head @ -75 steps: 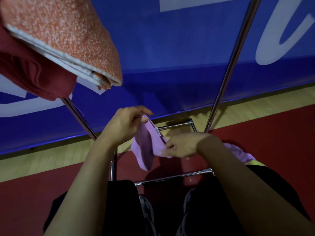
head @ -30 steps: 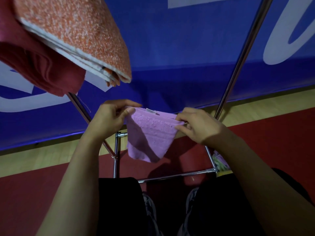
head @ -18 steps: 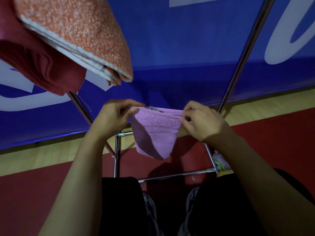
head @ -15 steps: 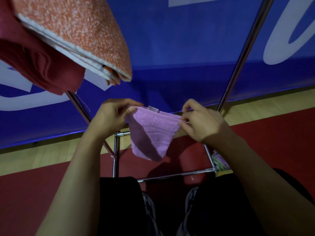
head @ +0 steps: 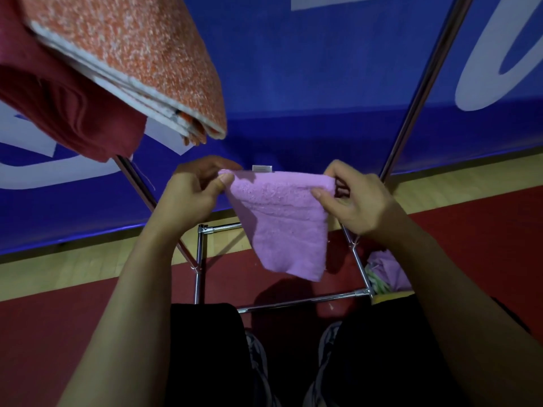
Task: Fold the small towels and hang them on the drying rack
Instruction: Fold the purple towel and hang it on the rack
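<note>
Head view: the purple towel point(head: 288, 218) now hangs flat and folded, where a moment ago it was bunched. The left hand point(head: 194, 195) and right hand point(head: 355, 201) each pinch one top corner, so it seems ready for the drying rack point(head: 417, 92). Two towels already hang there, one orange point(head: 141, 54), one red point(head: 58, 107).

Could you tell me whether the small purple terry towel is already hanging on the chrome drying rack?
No, both hands, left hand and right hand, hold the small purple terry towel in the air.
</note>
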### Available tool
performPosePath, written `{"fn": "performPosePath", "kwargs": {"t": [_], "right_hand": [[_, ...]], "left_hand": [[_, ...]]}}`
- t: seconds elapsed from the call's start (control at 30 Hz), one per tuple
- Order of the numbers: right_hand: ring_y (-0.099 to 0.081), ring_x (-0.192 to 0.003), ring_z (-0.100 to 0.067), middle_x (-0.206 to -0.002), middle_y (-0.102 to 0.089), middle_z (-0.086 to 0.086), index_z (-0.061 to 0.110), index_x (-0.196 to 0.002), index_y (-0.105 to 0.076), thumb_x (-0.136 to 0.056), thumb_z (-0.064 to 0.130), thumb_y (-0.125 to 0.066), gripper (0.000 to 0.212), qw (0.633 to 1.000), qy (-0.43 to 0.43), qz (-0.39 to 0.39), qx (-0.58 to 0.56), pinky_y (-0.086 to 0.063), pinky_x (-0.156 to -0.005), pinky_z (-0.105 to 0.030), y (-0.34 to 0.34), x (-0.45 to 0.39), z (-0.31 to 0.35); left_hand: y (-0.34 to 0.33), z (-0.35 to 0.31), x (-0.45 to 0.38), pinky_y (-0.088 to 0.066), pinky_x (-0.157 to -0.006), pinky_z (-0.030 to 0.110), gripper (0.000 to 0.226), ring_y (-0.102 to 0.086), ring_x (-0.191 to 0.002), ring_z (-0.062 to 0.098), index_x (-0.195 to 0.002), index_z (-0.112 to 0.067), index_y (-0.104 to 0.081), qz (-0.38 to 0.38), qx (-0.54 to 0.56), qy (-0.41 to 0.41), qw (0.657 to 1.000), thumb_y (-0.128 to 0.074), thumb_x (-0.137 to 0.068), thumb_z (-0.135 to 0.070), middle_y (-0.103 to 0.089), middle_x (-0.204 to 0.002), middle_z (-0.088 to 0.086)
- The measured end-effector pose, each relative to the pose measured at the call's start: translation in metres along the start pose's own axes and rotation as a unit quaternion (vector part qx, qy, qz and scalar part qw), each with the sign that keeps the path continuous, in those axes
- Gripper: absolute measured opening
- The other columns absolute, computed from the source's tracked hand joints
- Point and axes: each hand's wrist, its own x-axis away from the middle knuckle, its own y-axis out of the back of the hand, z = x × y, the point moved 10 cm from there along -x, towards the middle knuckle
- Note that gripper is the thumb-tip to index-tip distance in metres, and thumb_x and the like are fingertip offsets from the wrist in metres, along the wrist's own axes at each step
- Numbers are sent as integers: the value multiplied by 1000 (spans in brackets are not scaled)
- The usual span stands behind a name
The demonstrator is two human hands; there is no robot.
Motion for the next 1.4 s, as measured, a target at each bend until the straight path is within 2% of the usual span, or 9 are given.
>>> {"fn": "performPosePath", "kwargs": {"t": [0.17,0.3,0.57,0.73,0.93,1.13,1.27,1.33,1.4], "right_hand": [[-61,-60,-26,-69,-67,-8,24,-88,-48,-97,33,-67,23,993,-28,0,-118,-52,-59,-40,3,-1,-10],[-48,-58,-16,-66,-59,-3,21,-93,-47,-102,28,-61,19,971,-46,-20,-233,-41,-55,-33,10,-5,-21],[-47,-58,-21,-74,-57,-10,35,-112,-41,-108,18,-49,20,946,-81,-55,-310,-41,-50,-26,14,-6,-21],[-63,-63,-12,-76,-69,-1,28,-126,-44,-107,13,-51,25,884,-149,-118,-427,-52,-59,-29,6,-7,-46],[-50,-67,-26,-82,-56,-16,29,-124,-48,-108,14,-49,22,874,-173,-120,-437,-42,-55,-32,-9,-7,-58],[-68,-75,-12,-96,-69,-5,14,-131,-54,-106,20,-55,26,831,-264,-136,-470,-56,-64,-28,-26,-3,-75],[-63,-106,-35,-115,-65,-24,3,-126,-62,-93,63,-59,69,764,-351,87,-534,-53,-91,-40,-80,7,-65],[-52,-131,-40,-138,-56,-28,-2,-136,-61,-84,78,-51,96,728,-355,206,-549,-38,-117,-48,-106,21,-47],[-52,-135,-35,-142,-57,-21,0,-140,-57,-81,80,-56,99,717,-360,225,-553,-35,-120,-49,-116,27,-39]], "left_hand": [[-17,-17,2,-61,-84,51,29,-73,-97,22,-121,-29,-71,39,-22,-34,998,-56,-106,-10,-73,-115,-5],[-23,-23,-1,-61,-87,46,31,-75,-98,14,-117,-29,-71,43,-10,-34,998,-58,-104,-4,-77,-108,-6],[-36,-19,-4,-58,-75,67,24,-63,-95,52,-127,-35,-58,-4,106,34,994,-45,-110,-26,-63,-104,28],[-48,-16,-6,-40,-48,28,25,-43,-57,23,-129,-28,-58,-24,165,110,980,-42,-112,-19,-58,-74,9],[-63,-1,-2,-47,-65,38,20,-58,-85,31,-123,-20,-62,-52,293,233,926,-50,-109,-13,-69,-99,19],[-79,-2,3,-58,-63,31,22,-66,-84,28,-113,-10,-64,-51,425,270,863,-54,-102,6,-75,-84,10],[-99,-19,9,-53,-57,21,21,-59,-57,13,-96,-13,-58,12,603,315,733,-42,-106,-4,-58,-67,3],[-101,-27,12,-49,-49,18,21,-54,-49,12,-85,-12,-56,24,618,330,713,-43,-101,-7,-50,-64,2],[-99,-29,14,-48,-45,17,23,-54,-46,12,-81,-8,-57,18,617,330,714,-43,-100,-6,-50,-63,3]]}}
